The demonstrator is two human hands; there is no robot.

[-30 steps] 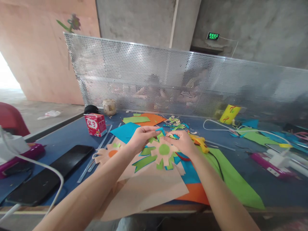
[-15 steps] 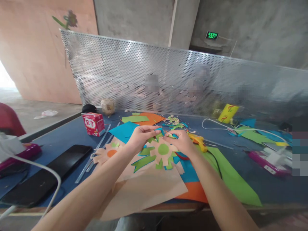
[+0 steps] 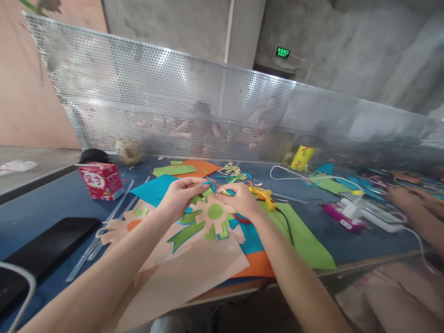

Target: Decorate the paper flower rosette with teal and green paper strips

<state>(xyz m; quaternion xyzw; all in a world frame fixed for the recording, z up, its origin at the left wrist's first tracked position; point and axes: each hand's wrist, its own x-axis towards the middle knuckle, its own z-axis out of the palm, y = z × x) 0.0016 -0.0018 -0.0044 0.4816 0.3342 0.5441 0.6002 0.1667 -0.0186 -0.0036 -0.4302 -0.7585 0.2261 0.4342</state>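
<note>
A pale flower cutout [image 3: 204,217] with a green round centre lies under my hands, layered with green and blue petal pieces. My left hand [image 3: 183,194] pinches a blue-and-green piece at the flower's top edge. Just to the right, my right hand [image 3: 239,199] has its fingers closed at the flower's upper right edge; its fingertips hide most of what they grip. A green, blue-edged ribbon-shaped piece [image 3: 187,233] sticks out at the lower left. A second pale flower with an orange centre [image 3: 132,225] lies partly behind my left forearm.
Beneath lie a large pale sheet [image 3: 194,263], a green sheet [image 3: 305,240] and blue and orange sheets. A yellow glue gun [image 3: 265,196] with a black cord rests to the right. A red box [image 3: 100,181], glue sticks [image 3: 100,236] and phone [image 3: 52,249] are left. Another person's hands [image 3: 412,208] are far right.
The view has turned to the right, so the table contents sit further left and another person's hands show at the right. My two hands stay at the flower's top edge.
</note>
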